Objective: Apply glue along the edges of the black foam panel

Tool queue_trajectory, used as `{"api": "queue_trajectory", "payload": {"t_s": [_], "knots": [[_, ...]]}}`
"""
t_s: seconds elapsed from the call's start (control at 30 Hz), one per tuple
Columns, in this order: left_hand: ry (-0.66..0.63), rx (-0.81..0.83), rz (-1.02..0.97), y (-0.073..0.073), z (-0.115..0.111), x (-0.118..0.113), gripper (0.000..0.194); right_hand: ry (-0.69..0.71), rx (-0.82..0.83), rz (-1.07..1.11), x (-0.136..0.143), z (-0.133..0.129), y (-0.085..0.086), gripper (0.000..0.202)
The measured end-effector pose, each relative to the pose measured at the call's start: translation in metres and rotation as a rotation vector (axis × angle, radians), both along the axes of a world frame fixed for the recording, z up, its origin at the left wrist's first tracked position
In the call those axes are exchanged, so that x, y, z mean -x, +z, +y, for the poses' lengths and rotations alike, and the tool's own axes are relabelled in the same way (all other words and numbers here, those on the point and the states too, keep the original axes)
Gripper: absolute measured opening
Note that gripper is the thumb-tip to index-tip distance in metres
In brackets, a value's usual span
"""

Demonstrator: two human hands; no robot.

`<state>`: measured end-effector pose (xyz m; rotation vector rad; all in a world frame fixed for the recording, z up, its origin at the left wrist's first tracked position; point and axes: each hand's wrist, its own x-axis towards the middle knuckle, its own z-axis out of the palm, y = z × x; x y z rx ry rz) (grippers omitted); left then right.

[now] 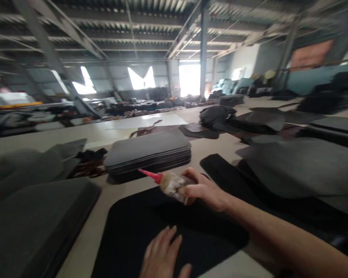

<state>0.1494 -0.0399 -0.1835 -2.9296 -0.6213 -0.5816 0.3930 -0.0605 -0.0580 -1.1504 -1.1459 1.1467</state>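
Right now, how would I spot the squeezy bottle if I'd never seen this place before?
Start at the long pale table strewn with grey and black sheets, then find the flat black panel nearest the camera, under the left hand. Just above it, the right hand grips the bottle. It is the only thing with a bright red pointed nozzle, aimed left toward the stack of grey pads.
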Motion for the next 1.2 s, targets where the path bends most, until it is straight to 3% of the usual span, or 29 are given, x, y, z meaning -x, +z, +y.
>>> {"api": "queue_trajectory", "payload": {"t_s": [0.17, 0.3, 0.47, 0.63, 0.77, 0.93, 1.1, 1.2], "knots": [[0.108, 0.444, 0.008, 0.031, -0.02, -0.008, 0.055, 0.013, 0.101, 0.079, -0.006, -0.008, -0.011, 0.054], [0.106, 0.589, -0.047, 0.033, -0.025, -0.012, 0.059, 0.052, 0.154, 0.088, -0.008, -0.012, -0.025, 0.057], [0.088, 0.549, -0.061, 0.031, -0.029, -0.012, 0.056, 0.031, 0.133, 0.047, 0.001, -0.012, -0.024, 0.046], [0.103, 0.514, -0.057, 0.048, -0.036, -0.01, 0.054, 0.021, 0.111, -0.043, 0.009, -0.01, -0.021, 0.045], [0.1, 0.472, -0.046, 0.056, -0.038, -0.011, 0.053, 0.029, 0.085, -0.258, 0.014, -0.008, -0.023, 0.055], [0.072, 0.403, -0.051, 0.059, -0.034, -0.015, 0.041, 0.154, -0.045, -0.487, 0.038, -0.002, -0.019, 0.054], [0.044, 0.435, -0.08, 0.064, -0.03, -0.015, 0.053, 0.363, -0.252, -0.672, 0.067, 0.008, -0.015, 0.04], [0.019, 0.429, -0.076, 0.062, -0.029, -0.016, 0.04, 0.423, -0.338, -0.734, 0.078, 0.012, -0.015, 0.033]]}}
